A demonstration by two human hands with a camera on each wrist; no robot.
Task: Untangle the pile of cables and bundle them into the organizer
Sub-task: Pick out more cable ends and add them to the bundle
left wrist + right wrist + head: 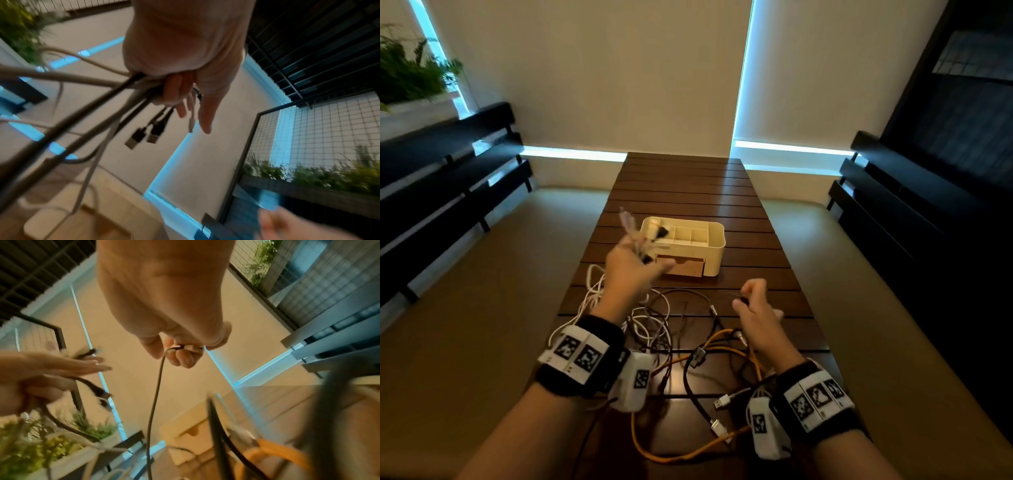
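A tangle of white, black and orange cables [681, 346] lies on the near half of the slatted wooden table [688, 192]. My left hand [631, 270] is raised in front of the cream organizer [688, 241] and grips a bunch of cable ends [144, 134], black and white, whose plugs stick out past the fingers. My right hand [755, 305] hovers above the table to the right and pinches the end of a thin black cable [156, 394] that hangs down from it. The organizer has several open compartments on top and a brown drawer [681, 267] in front.
An orange cable [688, 454] loops near the table's front edge, with loose USB plugs [722, 401] beside it. Dark benches [448, 192] run along both sides of the room. A planter with green plants [410, 72] stands at the back left.
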